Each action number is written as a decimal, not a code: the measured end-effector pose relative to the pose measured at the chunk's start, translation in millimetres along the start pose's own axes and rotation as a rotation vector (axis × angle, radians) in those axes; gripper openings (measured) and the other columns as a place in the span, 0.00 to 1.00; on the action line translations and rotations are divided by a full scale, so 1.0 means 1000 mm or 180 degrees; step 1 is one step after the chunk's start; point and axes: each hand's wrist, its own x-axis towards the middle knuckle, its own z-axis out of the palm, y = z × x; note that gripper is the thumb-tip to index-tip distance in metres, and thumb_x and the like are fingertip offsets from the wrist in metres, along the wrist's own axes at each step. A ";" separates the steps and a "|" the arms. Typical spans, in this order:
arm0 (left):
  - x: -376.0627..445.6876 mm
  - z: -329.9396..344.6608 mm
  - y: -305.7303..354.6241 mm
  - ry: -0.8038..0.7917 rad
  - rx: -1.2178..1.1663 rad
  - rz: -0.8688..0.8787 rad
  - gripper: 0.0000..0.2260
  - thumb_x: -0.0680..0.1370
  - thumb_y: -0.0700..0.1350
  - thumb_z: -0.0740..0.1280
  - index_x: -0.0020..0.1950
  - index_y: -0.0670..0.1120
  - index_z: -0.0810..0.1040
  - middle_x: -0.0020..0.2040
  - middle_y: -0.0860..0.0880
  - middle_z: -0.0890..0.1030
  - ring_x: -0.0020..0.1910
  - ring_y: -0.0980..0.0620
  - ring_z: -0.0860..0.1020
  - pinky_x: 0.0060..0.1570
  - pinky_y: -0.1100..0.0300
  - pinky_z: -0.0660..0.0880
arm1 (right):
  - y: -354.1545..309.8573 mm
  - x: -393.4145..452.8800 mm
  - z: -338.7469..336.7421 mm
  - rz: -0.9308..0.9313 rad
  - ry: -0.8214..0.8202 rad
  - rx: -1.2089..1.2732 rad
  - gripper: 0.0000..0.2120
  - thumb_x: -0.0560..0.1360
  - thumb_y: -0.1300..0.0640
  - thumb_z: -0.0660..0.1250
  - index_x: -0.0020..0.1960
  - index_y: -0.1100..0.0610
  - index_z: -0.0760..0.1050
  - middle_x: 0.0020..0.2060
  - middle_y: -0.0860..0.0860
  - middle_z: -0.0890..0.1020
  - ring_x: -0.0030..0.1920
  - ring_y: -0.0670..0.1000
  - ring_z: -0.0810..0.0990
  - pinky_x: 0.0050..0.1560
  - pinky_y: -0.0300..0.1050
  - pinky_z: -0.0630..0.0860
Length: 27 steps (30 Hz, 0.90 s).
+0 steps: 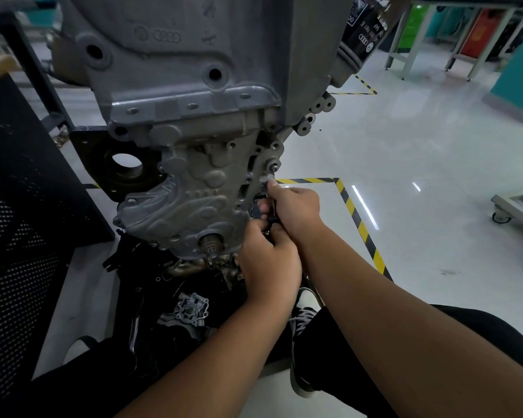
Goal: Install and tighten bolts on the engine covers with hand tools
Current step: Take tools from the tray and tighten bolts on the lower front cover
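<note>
A grey cast engine cover (194, 188) faces me on the hanging engine block (194, 55). A bolt (274, 167) sits in the cover's right edge. My right hand (296, 206) grips a dark tool handle (271, 220) beside that edge, its thumb stretched up against a silver tool head (267, 178) just below the bolt. My left hand (269, 260) curls around the lower end of the same handle, directly under the right hand. Most of the tool is hidden by both hands.
A black perforated panel (27, 221) stands at the left. Loose engine parts, among them a small grey housing (192, 309), lie on the dark floor area below the engine. Yellow-black tape (357, 218) marks the glossy floor on the right. A wheeled cart (517, 206) stands far right.
</note>
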 end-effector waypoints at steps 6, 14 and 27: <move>0.000 0.001 -0.002 -0.0030 -0.0007 -0.0005 0.03 0.82 0.45 0.65 0.51 0.50 0.78 0.44 0.51 0.83 0.47 0.45 0.81 0.51 0.49 0.78 | -0.002 0.000 0.002 0.0002 -0.0059 -0.0069 0.20 0.83 0.55 0.66 0.34 0.62 0.76 0.27 0.56 0.80 0.26 0.54 0.75 0.34 0.47 0.76; -0.005 -0.004 0.000 -0.0302 -0.0190 0.0053 0.16 0.79 0.39 0.63 0.64 0.53 0.80 0.54 0.56 0.84 0.55 0.52 0.81 0.59 0.53 0.76 | -0.002 -0.002 -0.002 0.0047 0.0020 -0.0050 0.11 0.76 0.58 0.75 0.45 0.67 0.79 0.32 0.60 0.85 0.27 0.56 0.84 0.29 0.45 0.80; -0.019 -0.028 -0.028 -0.1509 0.0265 0.0329 0.19 0.72 0.59 0.65 0.63 0.63 0.73 0.48 0.56 0.85 0.47 0.54 0.83 0.52 0.44 0.79 | -0.010 0.001 -0.002 0.0187 -0.0222 0.0303 0.10 0.83 0.60 0.66 0.47 0.67 0.74 0.23 0.56 0.79 0.22 0.52 0.78 0.28 0.47 0.82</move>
